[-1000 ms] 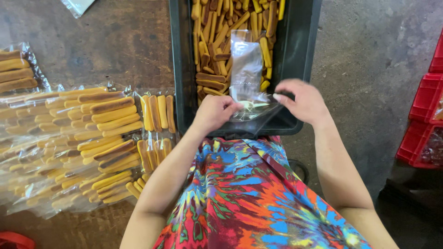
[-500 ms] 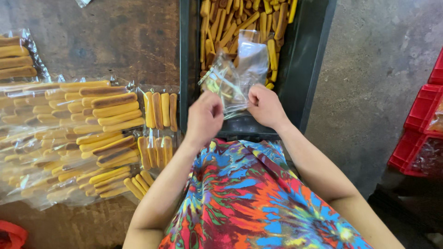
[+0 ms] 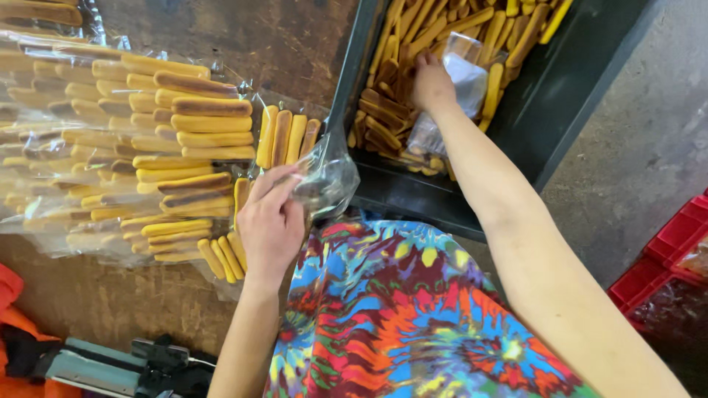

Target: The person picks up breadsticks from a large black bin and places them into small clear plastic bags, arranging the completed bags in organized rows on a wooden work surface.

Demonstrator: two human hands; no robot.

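**Empty bag in one hand, biscuits under the other**

Nearest, below the black tray (image 3: 398, 193): bright tie-dye cloth (image 3: 413, 317) across the lap. Left of that, at the bottom edge, a grey-green sealing tool (image 3: 110, 367) and a scrap of orange fabric (image 3: 15, 295).

Just left of the tray's near corner: left hand (image 3: 270, 221), fingers pinched shut on a crumpled clear plastic bag (image 3: 324, 178), which bulges against the tray's wall. Further left of the tray, on the dark worktop (image 3: 243, 44): a wide heap of sealed packs of long yellow-brown biscuits (image 3: 184, 140).

Inside the tray, farther off: right hand (image 3: 434, 82), knuckles up, fingers down among loose biscuits (image 3: 457, 29); grip hidden, cannot tell whether closed on anything. Beside that hand, a stack of clear bags (image 3: 461, 88) lying on the biscuits. Right of the tray: grey floor and a red crate (image 3: 675, 243).
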